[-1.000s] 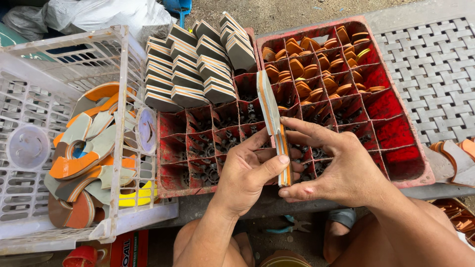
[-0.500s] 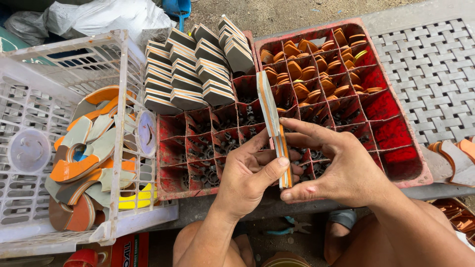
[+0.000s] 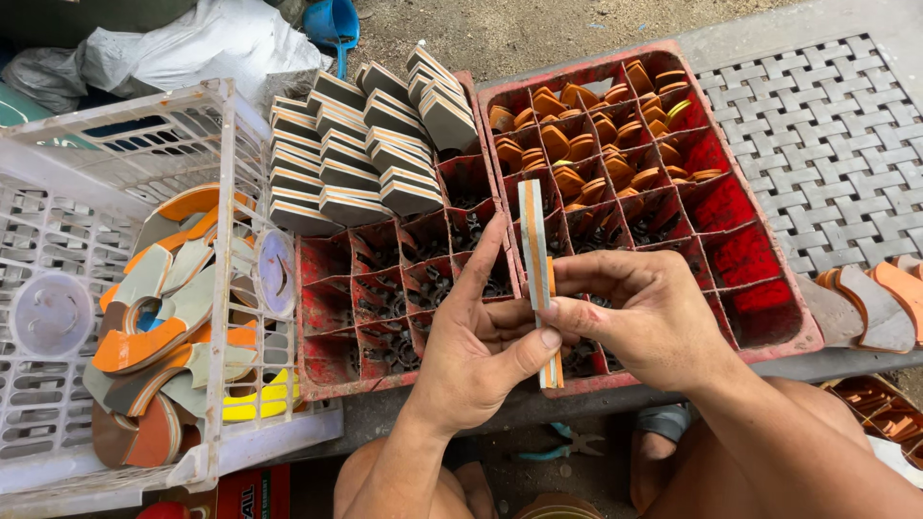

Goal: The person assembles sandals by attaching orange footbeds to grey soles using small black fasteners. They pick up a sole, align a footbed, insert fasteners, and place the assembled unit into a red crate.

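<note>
Outdoors, on bare dirt ground, two red divided crates sit side by side on a grey ledge in front of my knees. Left crate (image 3: 332,317): its rear cells carry stacked grey foam blocks (image 3: 361,144) with orange edge lines; its front cells look empty apart from dark debris. Right crate (image 3: 760,259): its rear cells hold many small orange and brown cut pieces (image 3: 586,135), too many and too overlapped to count.

I hold one long, thin layered strip (image 3: 536,259), grey with an orange core line, upright over the seam between the crates. My left hand (image 3: 476,356) is partly closed, thumb pressing the lower part of the strip from the front, index finger extended up beside it. My right hand (image 3: 644,322) is curled, fingertips pinching the strip's opposite edge at mid-height.

Handling judgement: the strip appears to be foam sheet, so light, slightly flexible, compressible, not slippery and not fragile. Grip it by the flat faces near the middle; a hold at one end would let it bend.

Count: one strip in hand, two red crates, one white wire basket (image 3: 115,173) at left holding curved orange and grey offcuts (image 3: 154,327). Grey blocks: roughly fifteen stacks, exact number uncertain. One woven grey mat (image 3: 827,144) lies at right.
</note>
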